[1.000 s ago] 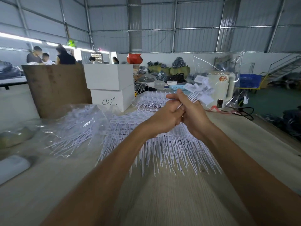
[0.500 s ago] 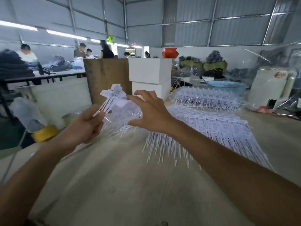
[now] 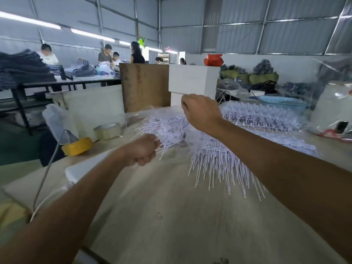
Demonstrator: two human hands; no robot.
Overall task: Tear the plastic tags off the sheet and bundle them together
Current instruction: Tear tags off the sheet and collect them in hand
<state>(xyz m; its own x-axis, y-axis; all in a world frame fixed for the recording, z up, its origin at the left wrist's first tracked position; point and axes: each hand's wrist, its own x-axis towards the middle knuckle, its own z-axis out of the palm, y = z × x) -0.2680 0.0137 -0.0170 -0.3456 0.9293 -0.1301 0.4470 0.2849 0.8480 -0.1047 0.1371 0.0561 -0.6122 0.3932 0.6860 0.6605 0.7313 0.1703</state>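
Note:
My left hand (image 3: pixel 142 149) grips a bundle of white plastic tags by their thin stems, its tips pushed into a pile of loose tags (image 3: pixel 167 126) lying inside a clear plastic bag. My right hand (image 3: pixel 202 113) is raised above that pile, fingers curled, and seems to pinch the bag's thin upper edge. A sheet of joined tags (image 3: pixel 219 159) lies on the wooden table (image 3: pixel 171 216) under my right forearm, stems pointing toward me. Another tag sheet (image 3: pixel 262 117) lies farther back.
A tape roll (image 3: pixel 107 131) and a yellow object (image 3: pixel 77 146) sit at the table's left edge, near a flat white piece (image 3: pixel 82 170). Behind stand a wooden board (image 3: pixel 144 84), white boxes (image 3: pixel 194 80) and a blue basket (image 3: pixel 283 101). People work at far tables.
My left hand took the bundle from both hands, carried it left and lowered it into the bagged pile. My right hand let go, reached over and closed at the bag's edge.

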